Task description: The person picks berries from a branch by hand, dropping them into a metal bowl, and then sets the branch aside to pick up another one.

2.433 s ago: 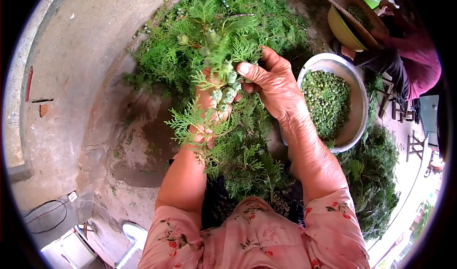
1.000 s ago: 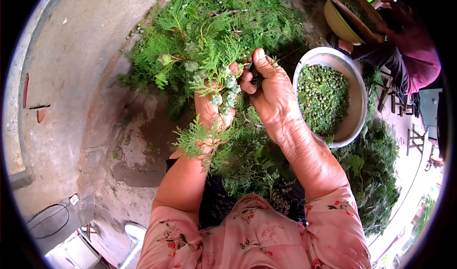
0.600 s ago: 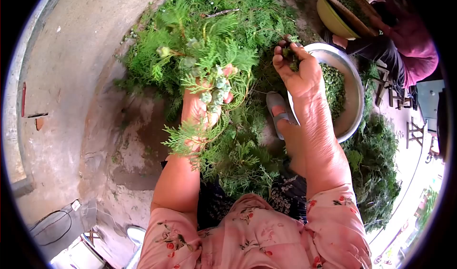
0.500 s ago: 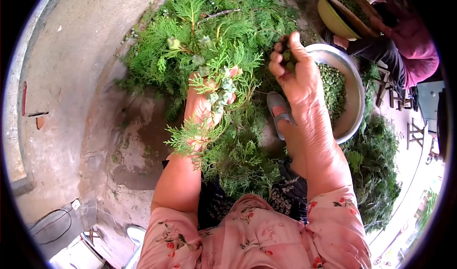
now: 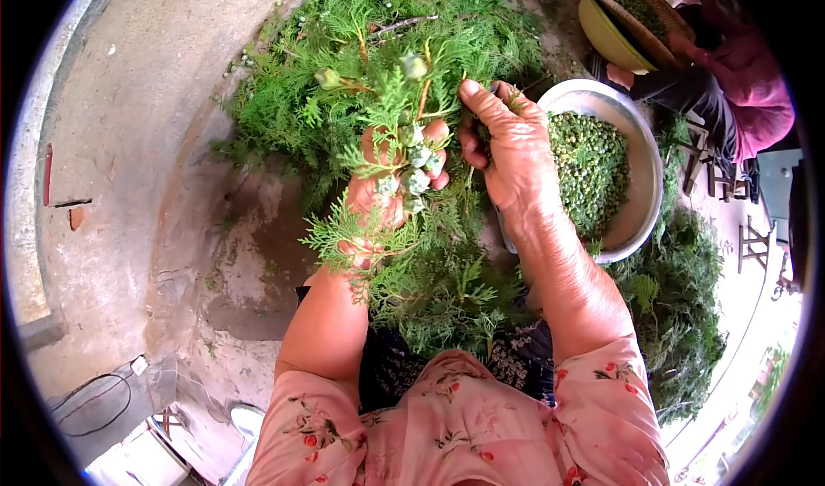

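My left hand (image 5: pixel 378 181) is closed round a green sprig that bears several pale green cones (image 5: pixel 418 157). To its right, my right hand (image 5: pixel 516 146) has curled fingers, with small dark green bits showing between them; thumb and forefinger are beside the sprig's edge. Beyond and beneath both hands lies a large heap of feathery green branches (image 5: pixel 473 48). A metal basin (image 5: pixel 646 185) stands just right of my right hand, and many small green cones (image 5: pixel 589 172) fill its bottom.
At the upper right another person in a dark pink top (image 5: pixel 756 108) sits beside a yellow bowl (image 5: pixel 606 39) and a woven tray (image 5: pixel 657 35). More green branches (image 5: pixel 679 314) lie below the basin. A concrete wall (image 5: pixel 112 142) runs along the left.
My right hand has moved left and closer to my left hand, its fingers curling in. More of the basin's contents show. The sprig in my left hand has turned slightly.
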The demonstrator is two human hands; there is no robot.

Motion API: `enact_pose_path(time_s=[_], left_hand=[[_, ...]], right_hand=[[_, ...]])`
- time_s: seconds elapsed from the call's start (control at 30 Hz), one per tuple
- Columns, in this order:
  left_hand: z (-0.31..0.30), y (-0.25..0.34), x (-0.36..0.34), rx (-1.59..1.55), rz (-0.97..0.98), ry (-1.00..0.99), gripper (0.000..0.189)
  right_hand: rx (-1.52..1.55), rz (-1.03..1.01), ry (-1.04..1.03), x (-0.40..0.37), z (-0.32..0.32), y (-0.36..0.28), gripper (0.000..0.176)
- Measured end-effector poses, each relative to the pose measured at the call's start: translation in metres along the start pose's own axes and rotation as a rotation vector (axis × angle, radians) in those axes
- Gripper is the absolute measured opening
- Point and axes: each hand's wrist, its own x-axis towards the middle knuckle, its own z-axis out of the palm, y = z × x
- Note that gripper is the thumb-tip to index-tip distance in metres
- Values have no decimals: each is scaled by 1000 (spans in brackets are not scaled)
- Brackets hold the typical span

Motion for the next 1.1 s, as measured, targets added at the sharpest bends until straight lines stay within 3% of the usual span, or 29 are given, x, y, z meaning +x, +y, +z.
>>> enact_pose_path(time_s=[0.03, 0.1, 0.13, 0.17, 0.23, 0.27, 0.37, 0.43, 0.5, 0.6, 0.63, 0.7, 0.73, 0.77, 0.8, 0.83, 0.87, 0.9, 0.97, 1.1], left_hand=[[5, 2, 2, 0, 1, 0, 36], [21, 8, 8, 445, 4, -60, 29], [28, 6, 6, 434, 64, -14, 30], [13, 1, 7, 258, 115, -91, 33], [9, 11, 9, 304, -4, -13, 34], [0, 4, 6, 199, 94, -44, 38], [11, 13, 7, 288, 5, 47, 40], [4, 8, 7, 43, 64, -119, 40], [3, 9, 7, 144, 59, -63, 37], [20, 13, 4, 410, 75, 116, 25], [13, 12, 7, 363, 53, 158, 23], [25, 9, 6, 561, 95, 304, 27], [25, 11, 7, 540, 46, 301, 23], [27, 11, 8, 548, 45, 344, 6], [26, 8, 8, 552, 88, 339, 6], [22, 5, 8, 556, 133, 335, 6], [-8, 0, 16, 638, 190, 171, 6], [-8, -2, 17, 714, 246, 169, 5], [-9, 3, 14, 842, 214, 186, 6], [16, 2, 5, 734, 225, 254, 8]], right_hand=[[0, 0, -1, 1, -1, 0, 12], [-22, 7, 45, 4, -5, -1, 15], [-1, 0, 52, 7, -5, 0, 11], [-1, -1, 51, 7, -5, 0, 11], [-28, 31, 40, 7, -6, 0, 11], [-27, 32, 38, 7, -6, -1, 11], [-129, -1, -20, 6, -5, -2, 11], [-226, 38, -23, 6, -6, -2, 11], [-245, 64, -20, 5, -5, -4, 11], [-307, -231, 125, 6, -5, -4, 16], [-348, -322, 102, 5, -7, -6, 17], [-392, -422, -55, 3, -7, -11, 24], [-444, -517, -120, 4, -6, -9, 27], [-496, -612, -184, 4, -3, -5, 30], [-478, -383, -241, -11, 6, -18, 35], [-645, -430, -257, -9, 6, -15, 41], [-771, -631, -246, 0, 2, -6, 44], [-894, -834, -233, 6, 2, -1, 48], [-925, -827, -221, 6, -1, 0, 49], [-1013, -604, -250, 3, 1, -6, 42]])
